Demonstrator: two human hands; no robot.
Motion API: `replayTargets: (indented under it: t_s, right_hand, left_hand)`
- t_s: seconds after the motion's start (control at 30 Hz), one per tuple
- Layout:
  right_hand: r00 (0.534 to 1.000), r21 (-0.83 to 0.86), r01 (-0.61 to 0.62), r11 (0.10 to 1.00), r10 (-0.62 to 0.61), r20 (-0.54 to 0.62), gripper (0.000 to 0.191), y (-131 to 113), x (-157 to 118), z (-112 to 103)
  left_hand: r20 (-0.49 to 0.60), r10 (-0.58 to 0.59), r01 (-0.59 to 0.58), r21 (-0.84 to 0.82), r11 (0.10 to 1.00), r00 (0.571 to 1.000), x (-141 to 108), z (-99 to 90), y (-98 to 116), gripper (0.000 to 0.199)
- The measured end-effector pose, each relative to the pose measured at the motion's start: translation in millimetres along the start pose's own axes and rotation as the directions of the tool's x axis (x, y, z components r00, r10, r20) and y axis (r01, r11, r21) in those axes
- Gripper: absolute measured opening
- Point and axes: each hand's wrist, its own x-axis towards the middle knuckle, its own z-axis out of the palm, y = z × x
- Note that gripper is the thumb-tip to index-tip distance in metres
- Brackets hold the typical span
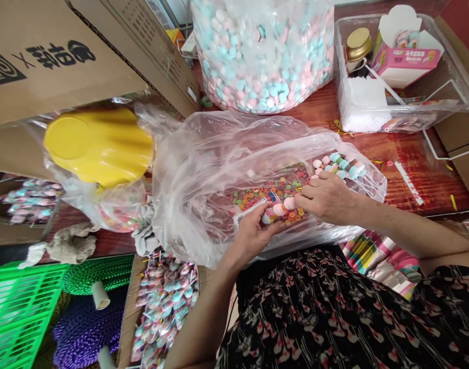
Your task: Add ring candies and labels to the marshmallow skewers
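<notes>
My left hand (pixel 253 237) curls around a white printed strip (pixel 249 211) at the near edge of a transparent plastic bag (pixel 219 174). My right hand (pixel 326 197) reaches in from the right, its fingertips pressed against round pink candies (pixel 284 206) beside the strip. Many small coloured ring candies (pixel 268 192) lie in the bag under both hands. A row of pink and blue round candies (pixel 336 165) sits just past my right thumb. The strip's far end is partly hidden by my fingers.
A huge bag of pink and blue candies (pixel 263 56) stands at the back. A transparent bin (pixel 399 77) holds a gold-lidded jar and pink box. A cardboard box (pixel 57 61) overhangs the upper left, above a yellow lid (pixel 98 146). Wrapped candies (pixel 165 307) lie on a tray below.
</notes>
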Motion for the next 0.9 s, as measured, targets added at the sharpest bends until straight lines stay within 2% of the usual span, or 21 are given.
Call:
replayTargets:
  t_s: [0.07,0.13,0.2,0.3,0.4,0.43,0.5,0.6,0.67,0.73,0.83,0.9]
  right_hand:
    - [0.996,0.01,0.052,0.999,-0.051,-0.068,0.021,1.9,-3.0,1.0]
    - [0.983,0.019,0.102,0.995,-0.098,-0.155,0.022,2.7,-4.6,3.1]
    - [0.965,0.025,0.143,0.989,-0.134,-0.224,0.022,2.1,-4.4,4.9]
    - [0.945,0.02,0.191,0.981,-0.179,-0.274,0.022,-1.1,-0.9,6.1]
    - [0.926,0.004,0.201,0.98,-0.189,-0.326,0.021,-4.3,3.8,8.3]
    - [0.922,0.002,0.185,0.983,-0.172,-0.348,0.021,-4.5,4.6,9.9]
    - [0.915,0.018,0.127,0.992,-0.11,-0.389,0.018,-3.3,4.0,14.8]
    - [0.904,0.072,0.086,0.994,-0.047,-0.425,0.014,0.4,-2.8,23.0]
    - [0.895,0.106,0.119,0.987,-0.061,-0.443,0.014,1.9,-8.6,26.7]
    - [0.878,0.13,0.165,0.978,-0.085,-0.472,0.014,1.6,-12.6,27.8]
    - [0.845,0.145,0.216,0.966,-0.11,-0.523,0.013,-1.5,-14.1,26.6]
    - [0.843,0.146,0.231,0.962,-0.123,-0.524,0.011,-3.8,-14.2,25.7]
  left_hand:
    - [0.104,-0.055,0.074,-0.192,0.979,0.993,1.2,-4.8,1.4,0.044]
    - [0.17,-0.097,0.144,-0.291,0.946,0.981,2.6,-8.1,2.2,0.042]
    - [0.181,-0.11,0.16,-0.29,0.944,0.977,4.0,-8.5,1.8,0.042]
    - [0.165,-0.075,0.111,-0.223,0.968,0.983,5.5,-2.3,-0.3,0.04]
    - [0.095,-0.042,0.056,-0.154,0.986,0.995,4.6,7.0,-0.6,0.041]
    - [0.069,-0.035,0.045,-0.144,0.988,0.997,3.3,8.5,0.4,0.043]
    - [0.045,-0.029,0.036,-0.163,0.986,0.999,-0.5,6.2,3.4,0.06]
    - [0.137,-0.028,0.066,-0.282,0.957,0.99,-5.1,-12.2,7.3,0.085]
    - [0.299,-0.01,0.138,-0.409,0.902,0.954,-4.4,-29.6,6.8,0.084]
    - [0.493,0.024,0.242,-0.467,0.85,0.87,-0.1,-43.9,3.6,0.071]
    - [0.69,0.024,0.329,-0.375,0.867,0.724,8.8,-50.9,-2.4,0.045]
    - [0.743,0.016,0.346,-0.331,0.878,0.669,12.4,-45.7,-4.8,0.039]
